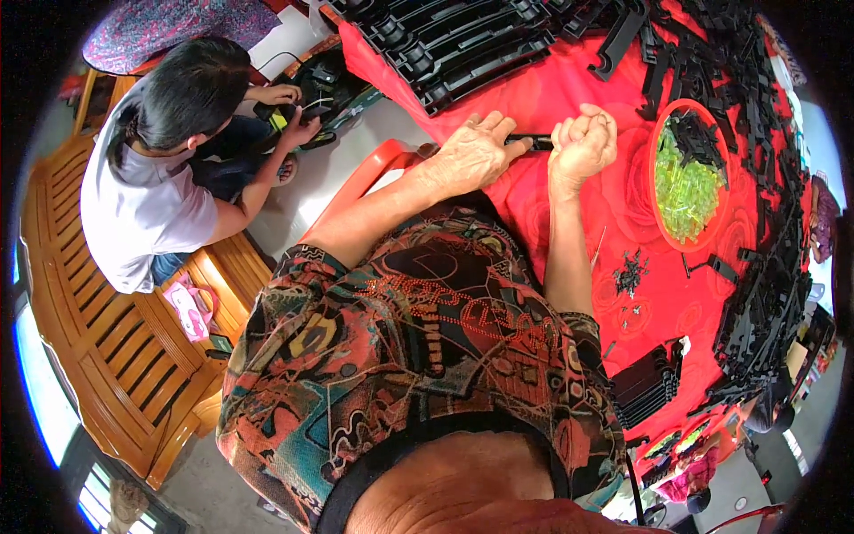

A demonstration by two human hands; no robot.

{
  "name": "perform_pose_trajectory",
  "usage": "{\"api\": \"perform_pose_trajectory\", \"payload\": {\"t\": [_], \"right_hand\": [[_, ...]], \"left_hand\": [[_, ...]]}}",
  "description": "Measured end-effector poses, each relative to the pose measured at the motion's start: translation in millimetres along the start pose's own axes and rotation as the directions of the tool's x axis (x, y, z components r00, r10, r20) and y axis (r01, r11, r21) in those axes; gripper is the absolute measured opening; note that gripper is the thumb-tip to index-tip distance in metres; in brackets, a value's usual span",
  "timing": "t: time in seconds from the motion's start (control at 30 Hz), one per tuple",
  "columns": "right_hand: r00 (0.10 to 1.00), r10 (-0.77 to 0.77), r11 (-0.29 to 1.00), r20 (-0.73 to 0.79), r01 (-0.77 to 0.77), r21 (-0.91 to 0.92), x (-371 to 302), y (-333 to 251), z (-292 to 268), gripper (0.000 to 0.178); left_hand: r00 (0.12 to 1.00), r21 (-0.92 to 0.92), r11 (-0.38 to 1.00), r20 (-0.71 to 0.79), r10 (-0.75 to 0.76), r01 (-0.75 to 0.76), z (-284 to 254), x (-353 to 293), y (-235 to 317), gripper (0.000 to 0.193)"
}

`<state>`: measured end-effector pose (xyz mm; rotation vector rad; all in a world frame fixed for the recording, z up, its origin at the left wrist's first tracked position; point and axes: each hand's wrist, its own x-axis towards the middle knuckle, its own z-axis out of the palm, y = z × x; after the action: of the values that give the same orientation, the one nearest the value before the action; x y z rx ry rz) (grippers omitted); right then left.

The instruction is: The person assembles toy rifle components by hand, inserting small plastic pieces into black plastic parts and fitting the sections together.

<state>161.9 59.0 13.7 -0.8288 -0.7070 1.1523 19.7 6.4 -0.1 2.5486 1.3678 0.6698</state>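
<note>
Between my hands, above the red tablecloth (623, 189), is a slim black plastic part (536, 141). My left hand (480, 153) grips one end, its back turned up and the fingers closed over the part. The other end runs to my right hand (583, 147), whose fingers are curled into a fist against it. What lies inside the right fist is hidden. To the right of that hand sits an orange-rimmed bowl (656, 151) holding yellow-green translucent pieces (685, 198) and small black pieces (696, 138).
Long black plastic mouldings (454, 49) are stacked at the far edge. Loose black parts (765, 303) heap along the right. Tiny black pieces (630, 274) and a stack of dark parts (648, 387) lie nearer. Left, a person (156, 191) sits on a wooden bench (116, 329); a red chair (365, 178) stands between.
</note>
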Motion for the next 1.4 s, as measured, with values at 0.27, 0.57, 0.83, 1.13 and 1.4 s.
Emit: {"api": "perform_pose_trajectory", "payload": {"t": [0.27,0.57,0.83,1.13,1.4], "right_hand": [[1.0,0.01,0.999,0.001,-0.01,-0.04,4.2,-1.1,0.7,0.018],[0.984,-0.144,0.988,-0.101,0.149,0.048,-0.1,-29.8,-5.9,0.015],[0.99,-0.049,0.988,-0.133,0.068,0.136,1.3,-40.4,-24.0,0.018],[0.991,-0.046,0.994,-0.125,0.058,0.091,-2.8,-15.5,2.2,0.015],[0.979,-0.203,0.961,-0.025,0.204,0.188,-17.8,-74.7,-7.4,0.018]], "left_hand": [[0.999,-0.016,1.0,-0.034,0.02,-0.021,-0.4,2.3,0.9,0.037],[0.992,0.006,0.997,-0.1,0.083,-0.083,1.6,-1.7,-0.8,0.021],[0.981,-0.055,0.995,-0.182,0.066,-0.077,1.5,-1.4,-1.2,0.007],[0.982,0.004,0.998,-0.176,0.067,-0.067,-4.3,-0.6,0.9,0.007],[0.977,0.001,1.0,-0.215,0.013,-0.013,-23.0,-13.4,11.9,0.017]]}}
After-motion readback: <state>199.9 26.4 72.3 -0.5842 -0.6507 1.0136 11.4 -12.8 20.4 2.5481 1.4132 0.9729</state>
